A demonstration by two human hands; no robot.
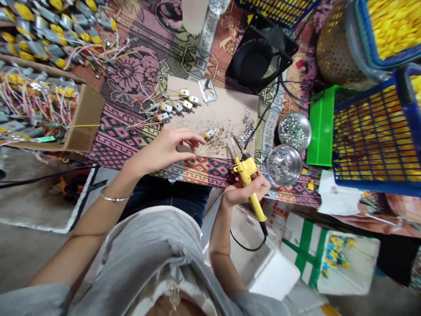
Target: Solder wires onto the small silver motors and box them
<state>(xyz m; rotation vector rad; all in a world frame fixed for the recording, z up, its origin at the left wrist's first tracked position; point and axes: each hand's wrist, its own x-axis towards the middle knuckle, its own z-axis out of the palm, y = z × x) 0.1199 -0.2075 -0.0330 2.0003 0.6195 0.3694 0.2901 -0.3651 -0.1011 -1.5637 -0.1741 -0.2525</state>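
My right hand [245, 188] is wrapped round a yellow soldering gun [248, 173], its metal tip pointing away from me over the edge of a tan board [226, 103]. My left hand [167, 147] hovers at the board's near left edge, thumb and fingers apart. Its fingertips are beside, perhaps touching, a small grey motor [209, 134] with a yellow end; thin pale wires show near the thumb. Further back on the board, several similar motors [177, 107] lie grouped with their wires trailing left. Dark crumbs and a heap of small metal parts [246, 129] lie to the right.
A small metal holder [208, 91] sits on the board's back edge. Behind stands a black fan [256, 57]. Two metal bowls [284, 164], a green bin [320, 127] and blue baskets [375, 136] of yellow parts are at right. A cardboard box [83, 116] of wired motors stands left.
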